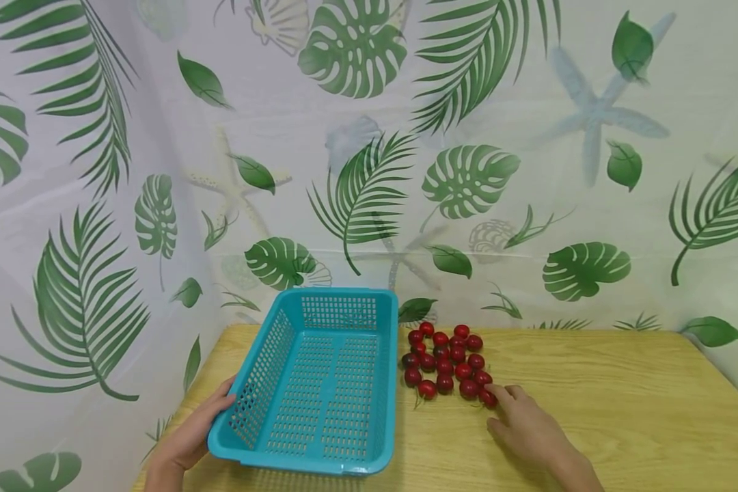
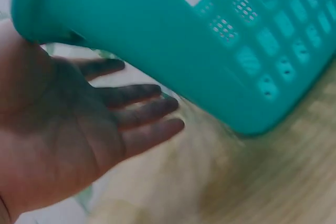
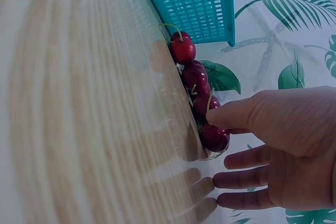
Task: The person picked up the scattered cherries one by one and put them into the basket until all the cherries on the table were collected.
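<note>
Left hand [image 1: 193,427] straight-fingered at the basket's [image 1: 391,383] left side, and over on the basket's right, the right hand [image 1: 531,427], thumb and forefinger parted, touches the clustered cherries [image 1: 458,353]!

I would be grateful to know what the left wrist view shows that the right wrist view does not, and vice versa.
Only the left wrist view shows the left hand. Only the right wrist view shows the right hand and dark red cherries. Both share the turquoise basket, the wooden table and the leaf-print backdrop.
</note>
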### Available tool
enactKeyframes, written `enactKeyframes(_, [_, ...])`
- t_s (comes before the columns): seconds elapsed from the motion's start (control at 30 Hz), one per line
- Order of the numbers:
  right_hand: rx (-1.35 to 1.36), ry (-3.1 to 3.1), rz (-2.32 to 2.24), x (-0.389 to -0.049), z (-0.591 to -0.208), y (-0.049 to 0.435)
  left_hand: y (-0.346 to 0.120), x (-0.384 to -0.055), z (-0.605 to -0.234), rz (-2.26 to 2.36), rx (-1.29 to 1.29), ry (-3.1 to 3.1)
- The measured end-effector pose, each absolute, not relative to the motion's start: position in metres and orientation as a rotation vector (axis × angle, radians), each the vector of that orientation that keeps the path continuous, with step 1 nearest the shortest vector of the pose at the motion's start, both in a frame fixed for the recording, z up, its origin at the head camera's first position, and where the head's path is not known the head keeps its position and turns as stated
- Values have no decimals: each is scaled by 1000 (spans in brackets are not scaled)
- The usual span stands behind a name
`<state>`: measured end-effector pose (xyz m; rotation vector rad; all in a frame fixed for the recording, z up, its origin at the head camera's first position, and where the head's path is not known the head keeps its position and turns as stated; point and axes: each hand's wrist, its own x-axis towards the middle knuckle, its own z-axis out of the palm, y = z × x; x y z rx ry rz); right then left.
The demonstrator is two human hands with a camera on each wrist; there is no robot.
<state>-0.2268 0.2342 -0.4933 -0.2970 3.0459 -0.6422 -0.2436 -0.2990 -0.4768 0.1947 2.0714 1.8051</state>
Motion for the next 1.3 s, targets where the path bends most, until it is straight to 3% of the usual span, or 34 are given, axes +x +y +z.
enactKeyframes(0.5, [-291, 3075, -657, -228, -493, 236, -287, -245, -490, 2097, 65, 1856])
enactKeyframes(0.87, [-294, 3094, -635, -232, -496, 231, -292, -242, -496, 2108, 141, 1822])
enactKeyframes(1.3, [-257, 3165, -592, -232, -501, 230, -290, -244, -497, 2114, 43, 1863])
